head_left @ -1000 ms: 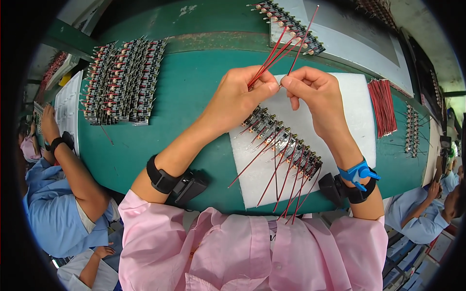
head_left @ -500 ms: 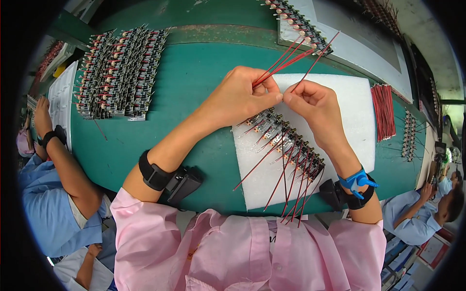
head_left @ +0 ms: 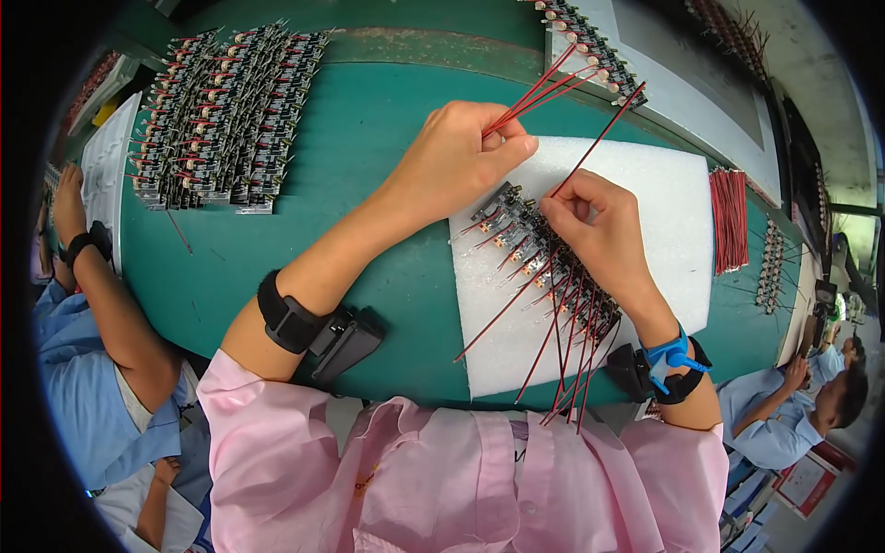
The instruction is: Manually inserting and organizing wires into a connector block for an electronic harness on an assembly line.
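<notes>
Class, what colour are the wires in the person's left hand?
The wires are red, best seen in the head view.

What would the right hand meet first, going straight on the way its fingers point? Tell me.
Most likely the row of small parts on the white sheet, close ahead of the right hand. Its height over them is unclear, so it might pass above.
</notes>
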`<state>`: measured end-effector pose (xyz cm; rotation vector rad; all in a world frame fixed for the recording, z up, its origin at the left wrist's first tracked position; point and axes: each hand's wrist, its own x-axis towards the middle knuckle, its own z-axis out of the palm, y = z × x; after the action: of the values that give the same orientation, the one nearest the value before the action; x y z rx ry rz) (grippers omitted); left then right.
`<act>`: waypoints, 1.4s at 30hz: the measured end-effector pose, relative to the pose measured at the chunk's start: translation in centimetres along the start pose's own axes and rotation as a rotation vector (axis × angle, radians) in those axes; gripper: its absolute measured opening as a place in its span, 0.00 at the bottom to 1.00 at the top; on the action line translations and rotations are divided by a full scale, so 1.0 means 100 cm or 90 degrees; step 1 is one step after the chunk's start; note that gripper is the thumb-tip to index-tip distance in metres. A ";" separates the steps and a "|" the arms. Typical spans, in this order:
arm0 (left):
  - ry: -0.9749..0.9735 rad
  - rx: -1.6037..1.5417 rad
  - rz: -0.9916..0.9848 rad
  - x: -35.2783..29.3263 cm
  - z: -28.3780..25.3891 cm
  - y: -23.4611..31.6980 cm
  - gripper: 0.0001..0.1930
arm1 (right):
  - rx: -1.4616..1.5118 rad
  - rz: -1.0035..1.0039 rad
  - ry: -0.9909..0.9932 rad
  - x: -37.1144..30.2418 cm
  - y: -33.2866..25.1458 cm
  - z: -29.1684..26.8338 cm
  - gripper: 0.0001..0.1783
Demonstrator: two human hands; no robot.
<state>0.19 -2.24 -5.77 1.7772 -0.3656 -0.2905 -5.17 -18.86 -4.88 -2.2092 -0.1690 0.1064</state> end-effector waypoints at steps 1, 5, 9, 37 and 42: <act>0.005 0.007 0.007 0.001 0.000 0.000 0.09 | 0.008 0.005 0.002 0.000 0.000 0.000 0.06; 0.015 0.022 0.018 0.001 0.001 -0.001 0.10 | 0.027 0.016 0.004 0.000 0.001 0.001 0.06; 0.012 0.031 0.012 0.001 0.001 -0.001 0.10 | 0.024 0.008 -0.001 0.000 0.000 0.002 0.06; -0.017 0.142 0.069 -0.006 0.001 0.006 0.11 | -0.004 -0.034 0.035 0.000 0.004 0.005 0.05; -0.010 0.152 0.077 -0.006 0.001 0.005 0.13 | 0.000 -0.067 0.064 0.000 0.006 0.007 0.06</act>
<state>-0.45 -2.21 -5.33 1.9774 -0.5350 -0.1815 -5.17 -18.67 -5.73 -2.1950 -0.2281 -0.0620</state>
